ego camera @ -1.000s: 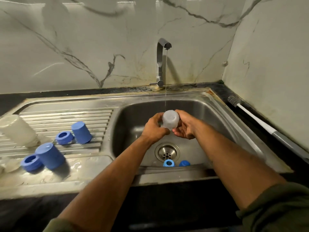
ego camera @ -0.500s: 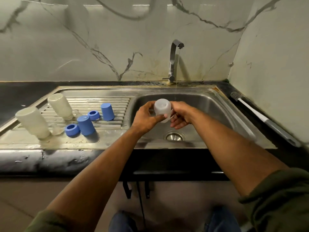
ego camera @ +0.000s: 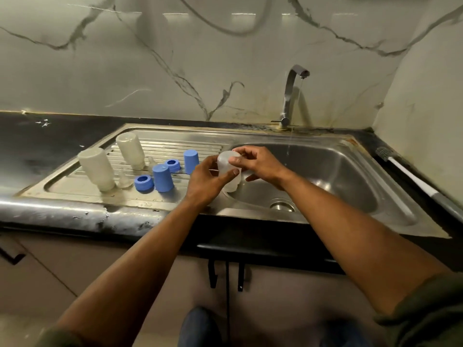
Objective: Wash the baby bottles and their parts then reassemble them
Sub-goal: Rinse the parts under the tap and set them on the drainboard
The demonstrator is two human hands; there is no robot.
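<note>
Marbled wall, steel sink (ego camera: 350,176). Both hands gripping bottle (ego camera: 226,169): left hand (ego camera: 208,181) round body, right hand (ego camera: 258,164) pinching base, at basin's edge. Keep inverted; shake dry, then set w/ drained bottles (ego camera: 96,169) left of hands. Translucent, frosted, wet.

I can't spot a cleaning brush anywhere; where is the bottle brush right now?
In the head view, the bottle brush lies on the dark counter at the far right, between the sink's right rim and the side wall, bristles pointing away.
</note>
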